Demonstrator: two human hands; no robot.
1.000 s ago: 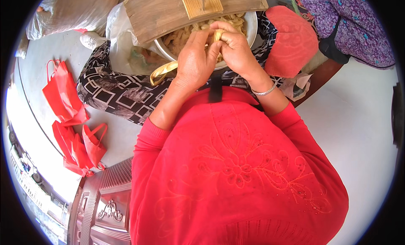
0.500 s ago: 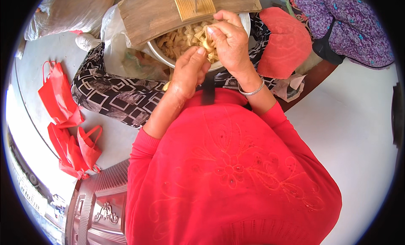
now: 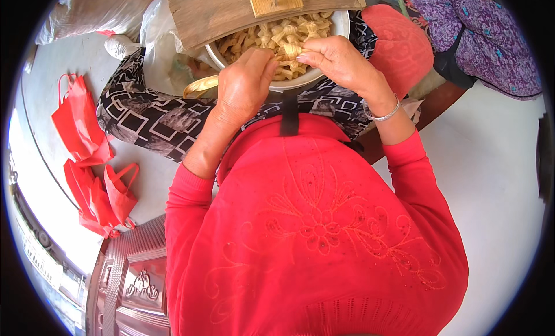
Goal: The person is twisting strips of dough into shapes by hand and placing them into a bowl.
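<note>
Above the near rim of a light-coloured basin (image 3: 342, 25), a knotted yellow strip (image 3: 293, 51) spans the gap between a person's left hand (image 3: 245, 81) and right hand (image 3: 344, 64), with a mound of similar knotted pieces (image 3: 283, 29) just beyond. The strip appears light and pliable, soft enough to fold yet probably with some spring; its surface may be slightly slick, and a hard tug could split it at the bend. The likeliest places to grip are the two ends on either side of the knot, leaving the knot itself uncrushed. The left hand is curled nearly closed, back upward, thumb and forefinger at the strip's left end; how firmly its hidden fingers hold cannot be told. A yellow loop (image 3: 202, 85) sticks out to its left, though whether it joins the knot is hidden. The right hand pinches the strip's right side between thumb and forefinger, the other fingers folded. Both forearms rise from the near side and angle inward, bare below red sleeves (image 3: 191, 188); a silver bracelet (image 3: 386, 113) circles the right wrist. A wooden board (image 3: 214, 15) lies across the basin's far part, with a red cloth (image 3: 402, 52) to the right.
</note>
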